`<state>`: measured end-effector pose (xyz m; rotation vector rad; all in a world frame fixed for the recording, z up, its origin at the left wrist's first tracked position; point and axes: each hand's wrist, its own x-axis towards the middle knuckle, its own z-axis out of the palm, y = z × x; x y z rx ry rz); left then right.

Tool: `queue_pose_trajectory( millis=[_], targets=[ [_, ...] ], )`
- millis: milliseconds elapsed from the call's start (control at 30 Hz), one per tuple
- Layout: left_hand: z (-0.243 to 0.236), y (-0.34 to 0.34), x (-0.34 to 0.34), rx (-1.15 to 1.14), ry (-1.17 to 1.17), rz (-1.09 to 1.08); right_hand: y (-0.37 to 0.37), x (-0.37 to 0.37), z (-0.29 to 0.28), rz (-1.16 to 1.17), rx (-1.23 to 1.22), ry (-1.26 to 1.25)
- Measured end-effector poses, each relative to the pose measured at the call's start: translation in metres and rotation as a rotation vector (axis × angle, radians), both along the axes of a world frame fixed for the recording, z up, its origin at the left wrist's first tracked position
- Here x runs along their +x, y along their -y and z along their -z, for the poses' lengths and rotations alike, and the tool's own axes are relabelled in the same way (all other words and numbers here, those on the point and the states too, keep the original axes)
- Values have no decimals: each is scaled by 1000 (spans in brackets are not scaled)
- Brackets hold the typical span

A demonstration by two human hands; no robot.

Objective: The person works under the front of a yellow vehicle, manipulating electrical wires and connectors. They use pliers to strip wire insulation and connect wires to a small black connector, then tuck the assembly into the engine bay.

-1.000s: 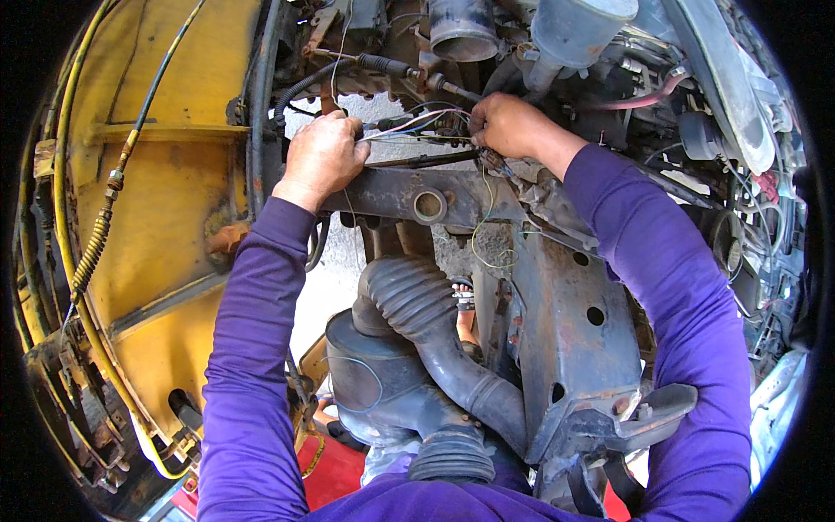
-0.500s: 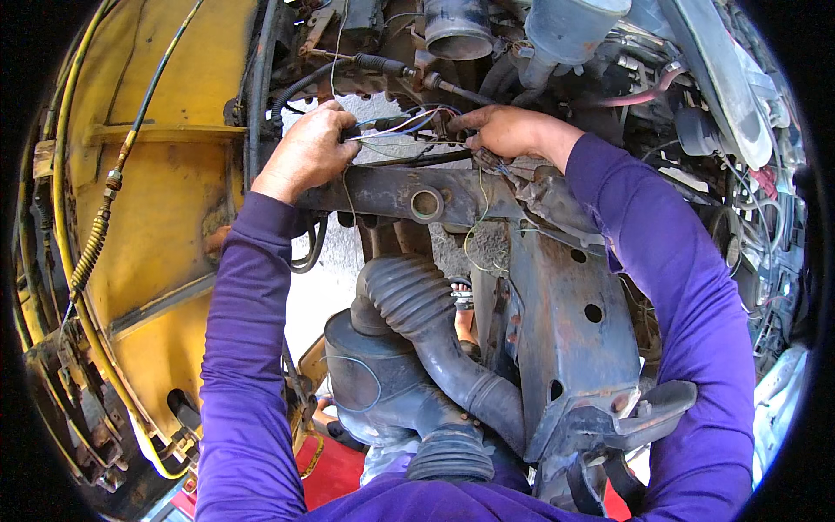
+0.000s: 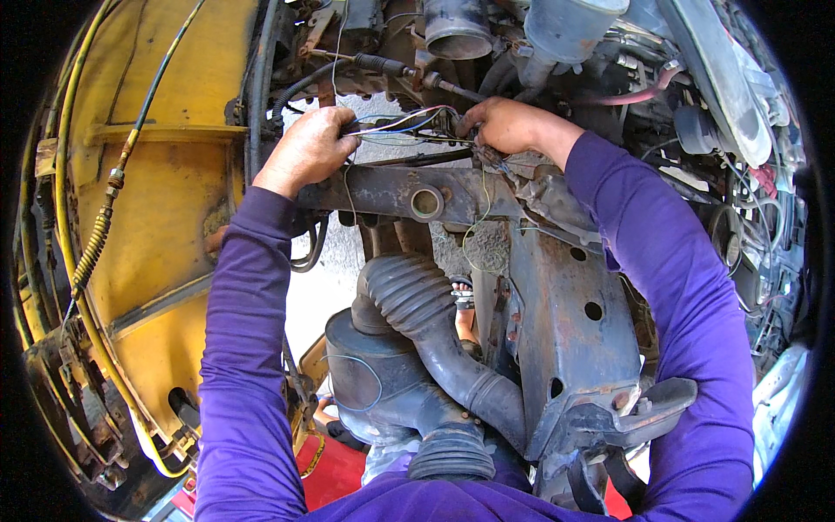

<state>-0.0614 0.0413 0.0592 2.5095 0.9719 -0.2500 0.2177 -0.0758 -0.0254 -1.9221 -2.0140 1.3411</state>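
Observation:
Thin wires, white, blue and dark, form a loose bundle (image 3: 402,123) stretched between my two hands. At its left end my left hand (image 3: 310,150) is closed, thumb and fingers pinched on the wires. My right hand (image 3: 515,127) is closed at the other end, fingers curled down where the wires run in; its fingertips are partly hidden. Beneath both hands crosses a dark steel crossbar (image 3: 374,190) with a round ring in it. A thin yellow-green wire (image 3: 484,204) hangs down below my right hand.
To the left stand a yellow metal panel (image 3: 178,191) and a spring-wrapped cable (image 3: 94,248). Nearer me are a black air filter canister (image 3: 350,370), a ribbed hose (image 3: 407,291) and a steel frame rail (image 3: 574,348). A pink hose (image 3: 648,92) lies at far right.
My left hand has dropped slightly and turned. My right hand has shifted a little to the right, its fingers more curled. The wires between them are spread a bit more.

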Motion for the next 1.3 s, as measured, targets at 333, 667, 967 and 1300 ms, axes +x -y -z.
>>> queue_pose_trajectory(
  millis=[333, 667, 967, 1300],
  targets=[
    [20, 59, 19, 417, 452, -7, 9, -20, -43, 86, 396, -321],
    [45, 106, 54, -151, 787, -417, 15, -28, -54, 100, 352, -339],
    [49, 92, 50, -448, 685, -423, 15, -31, -47, 72, 410, -277],
    [82, 90, 56, -117, 790, -268, 36, -26, -100, 121, 918, -217]
  ],
)
